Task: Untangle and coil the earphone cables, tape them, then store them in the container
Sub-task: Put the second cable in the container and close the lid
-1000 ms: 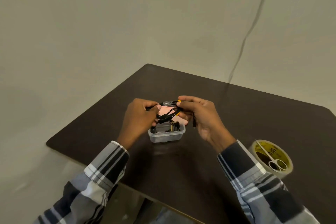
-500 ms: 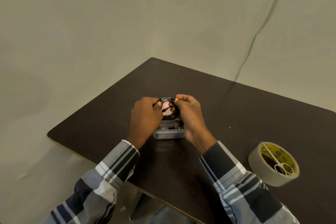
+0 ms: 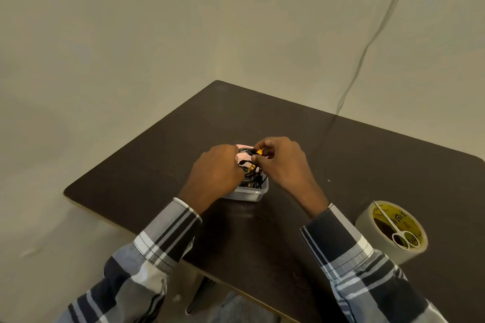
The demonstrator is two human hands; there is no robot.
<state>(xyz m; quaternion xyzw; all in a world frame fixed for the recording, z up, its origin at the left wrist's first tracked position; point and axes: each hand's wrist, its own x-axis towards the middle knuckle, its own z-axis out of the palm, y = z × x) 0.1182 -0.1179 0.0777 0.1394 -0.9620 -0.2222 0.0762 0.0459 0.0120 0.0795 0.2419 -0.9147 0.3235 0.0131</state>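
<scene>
The left hand [image 3: 217,168] is curling its fingers around a bundle of black earphone cables [image 3: 250,165] over the container, while the right hand [image 3: 282,162] is pinching the same bundle at a small yellow piece [image 3: 259,152] between thumb and fingertips. Both are reaching in over a dark table [image 3: 367,165] that is filling most of the lower view. A roll of tape [image 3: 391,233] is lying flat well to the right, with white scissors [image 3: 400,236] resting across its top. The clear plastic container [image 3: 250,193] is sitting under the hands, holding more dark cables, and something pink [image 3: 242,157] is showing beneath the bundle.
</scene>
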